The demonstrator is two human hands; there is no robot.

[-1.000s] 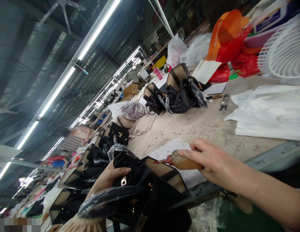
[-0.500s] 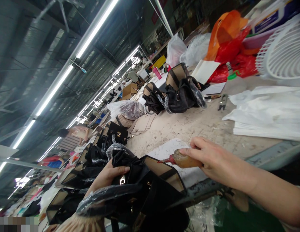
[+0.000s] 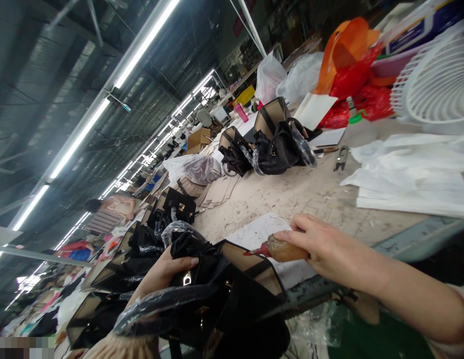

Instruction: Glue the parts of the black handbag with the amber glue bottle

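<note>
My right hand [image 3: 327,249] is closed round a small amber squeeze bottle [image 3: 282,249] with a red pointed nozzle that points left, just above the tan inner edge of a black handbag [image 3: 235,299]. My left hand [image 3: 162,271] grips the bag's crumpled black flap, thumb beside a gold clasp [image 3: 186,280]. A handle wrapped in clear plastic [image 3: 160,304] lies across the bag's front. A white sheet [image 3: 259,232] lies on the table under the bottle.
More black and tan handbags [image 3: 272,142] stand at the back of the stained worktable [image 3: 314,192], and others [image 3: 142,244] lie to my left. White fabric sheets [image 3: 414,174], small snips [image 3: 341,158], a white fan guard [image 3: 437,82] and red and orange bags [image 3: 351,65] fill the right. People work far left.
The view has drifted slightly; both hands keep their grips and stay nearly still on the bag and bottle.
</note>
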